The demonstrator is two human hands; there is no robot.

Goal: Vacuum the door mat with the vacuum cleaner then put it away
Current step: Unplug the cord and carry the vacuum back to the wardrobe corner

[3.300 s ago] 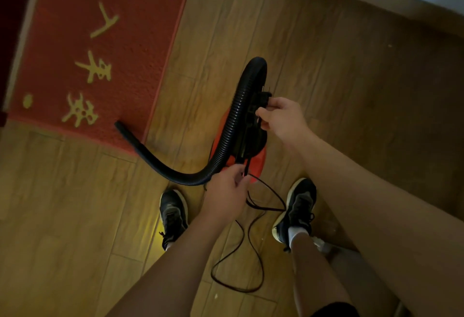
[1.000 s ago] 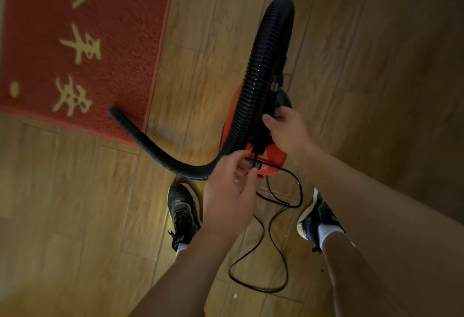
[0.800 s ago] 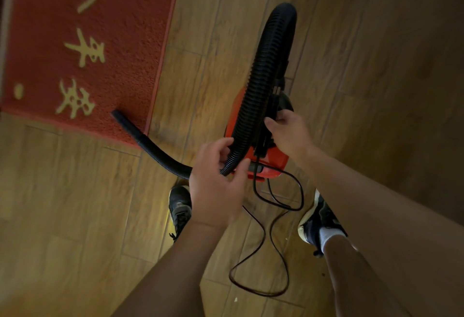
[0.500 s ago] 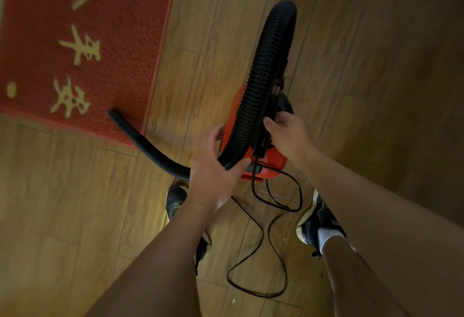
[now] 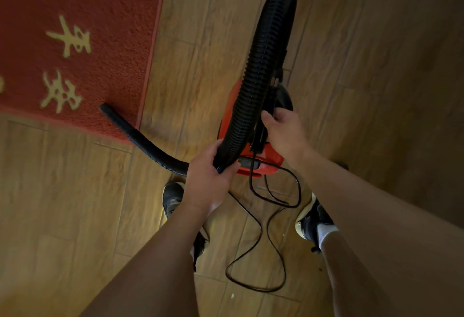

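Curling round the ribbed black plastic hose (image 5: 263, 60), fingers of the left hand (image 5: 206, 181) grip it; those of the right hand (image 5: 283, 133) clasp the small red vacuum cleaner (image 5: 272, 157). Left of them lies the red door mat (image 5: 113, 40) with gold Chinese characters.

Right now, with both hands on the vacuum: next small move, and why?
Probably slide the left hand down the hose toward the nozzle. The nozzle lies only on a corner of the door mat, while the left hand grips the hose far back, beside the vacuum body the right hand holds; a nearer grip should steer it better.
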